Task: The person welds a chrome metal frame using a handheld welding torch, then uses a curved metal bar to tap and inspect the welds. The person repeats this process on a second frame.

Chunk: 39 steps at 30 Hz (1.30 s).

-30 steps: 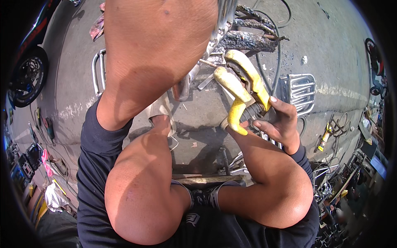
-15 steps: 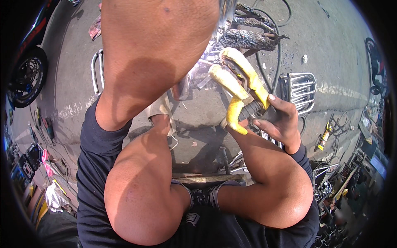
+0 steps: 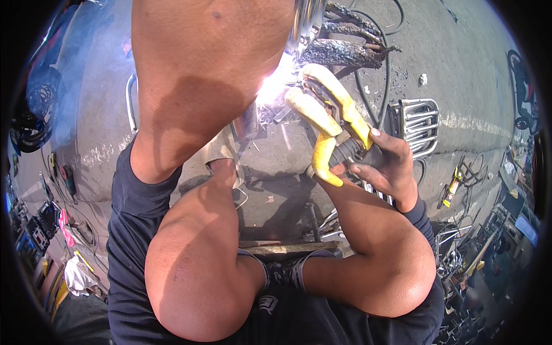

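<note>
My right hand (image 3: pixel 391 167) is closed round the dark ribbed handle of a yellow electrode holder (image 3: pixel 328 123), whose worn pale jaws point up and to the left. Beyond their tips a glaring white welding arc (image 3: pixel 273 89) burns at the lower end of shiny metal tubing (image 3: pixel 305 29). My left arm (image 3: pixel 207 86) rises large and close across the upper left, bare above a dark cuff. It hides part of the work, and the fingers on that side are out of sight.
Rough, crusted metal bars (image 3: pixel 345 53) stand beside the arc, with a black cable (image 3: pixel 385 75) looping past. A rack of bent chrome tubes (image 3: pixel 420 126) lies at right. My bare knees flank the work. A motorcycle wheel (image 3: pixel 43 106) shows through smoke at far left; scrap (image 3: pixel 460 270) lies lower right.
A bright arc has flared up and bluish smoke has spread at upper left. The electrode holder's jaws and my left arm have shifted slightly left.
</note>
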Motion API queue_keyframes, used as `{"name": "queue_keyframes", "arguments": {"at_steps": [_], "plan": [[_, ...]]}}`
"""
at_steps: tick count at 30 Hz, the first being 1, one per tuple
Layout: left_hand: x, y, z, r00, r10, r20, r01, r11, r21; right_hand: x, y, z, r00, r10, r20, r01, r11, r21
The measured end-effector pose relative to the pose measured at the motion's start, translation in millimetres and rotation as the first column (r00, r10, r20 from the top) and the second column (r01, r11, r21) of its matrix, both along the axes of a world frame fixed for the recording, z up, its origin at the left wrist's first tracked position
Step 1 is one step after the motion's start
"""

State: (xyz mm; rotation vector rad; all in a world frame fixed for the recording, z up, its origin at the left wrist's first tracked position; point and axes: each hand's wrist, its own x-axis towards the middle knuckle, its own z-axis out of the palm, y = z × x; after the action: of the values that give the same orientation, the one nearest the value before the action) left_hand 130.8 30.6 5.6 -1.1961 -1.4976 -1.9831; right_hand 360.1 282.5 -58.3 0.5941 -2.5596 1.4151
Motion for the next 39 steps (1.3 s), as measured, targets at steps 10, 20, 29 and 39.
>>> {"name": "queue_keyframes", "arguments": {"at_steps": [10,20,29,39], "plan": [[14.5,0.0,11.5,0.970,0.243,0.022,-0.235,0.957,-0.170,-3.5,0.3,-3.8,0.999,0.029,0.015,-0.029,0.999,-0.038],[23.1,-10.7,16.1,0.997,0.062,0.041,-0.056,0.990,-0.127,-4.8,-0.8,-8.9,0.999,0.034,0.013,-0.033,0.998,-0.056],[24.3,-20.1,44.1,0.999,0.026,0.040,-0.016,0.974,-0.226,7.6,6.7,-1.1,0.782,-0.160,0.603,0.587,0.513,-0.626],[21.6,-51.3,4.3,0.702,0.490,0.516,-0.321,0.865,-0.385,17.4,44.9,-28.6,0.685,-0.273,0.676,0.672,0.595,-0.441]]}}
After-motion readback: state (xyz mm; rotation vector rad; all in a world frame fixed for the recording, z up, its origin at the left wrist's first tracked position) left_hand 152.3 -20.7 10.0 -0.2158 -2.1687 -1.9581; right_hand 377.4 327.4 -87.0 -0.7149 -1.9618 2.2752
